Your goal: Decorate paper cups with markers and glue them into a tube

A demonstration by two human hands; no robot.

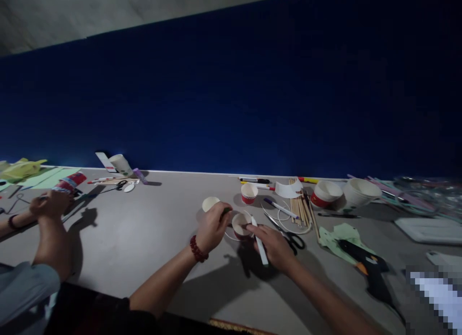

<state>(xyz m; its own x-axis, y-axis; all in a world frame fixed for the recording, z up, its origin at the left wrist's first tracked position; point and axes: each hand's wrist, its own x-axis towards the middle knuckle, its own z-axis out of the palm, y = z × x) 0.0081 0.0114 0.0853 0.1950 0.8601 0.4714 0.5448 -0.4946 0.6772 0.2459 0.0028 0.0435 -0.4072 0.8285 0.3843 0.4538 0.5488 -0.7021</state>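
Observation:
My left hand (213, 228), with a dark red bead bracelet at the wrist, is closed in a pinch. A small green piece (226, 210) shows at its fingertips, too small to name surely. In my right hand (275, 246) is a white marker (260, 243), slanting up to the left. A small paper cup (241, 224) with a red lower part stands between the hands, and a right fingertip reaches its rim. A pale round disc (210, 203) lies just beyond my left hand. Another red and white cup (249, 194) stands farther back.
Right of my hands are scissors (288, 236), wooden sticks (298, 205), a purple-capped pen (281, 208), larger paper cups (361, 193) and a black glue gun (371, 265) on green paper (341, 236). At left, a co-worker's hands (50, 202) hold a red cup (70, 182).

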